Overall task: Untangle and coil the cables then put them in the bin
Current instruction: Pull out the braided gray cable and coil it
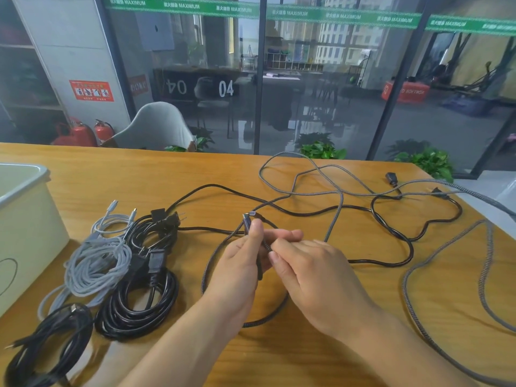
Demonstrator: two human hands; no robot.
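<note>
A: What is the grip like?

B: The left hand (240,263) pinches the plug end of the grey braided cable (444,252), connector (248,219) pointing up and away. The right hand (312,263) pinches the same cable just beside it, fingers curled on the cord below the plug.

A: Which way does the cable run from there?

B: A loop drops toward the person under the wrists; most of the length trails right and far across the bench (335,344), its long axis roughly left to right. The right hand is nearer the slack, so I judge it should draw in each turn.

A: Anything crossing it?

B: The loose black power cord (391,233) overlaps it farther out.

A: And beyond?

B: Coiled cables (136,297) lie left; the bin (25,191) stands at the far left.
</note>
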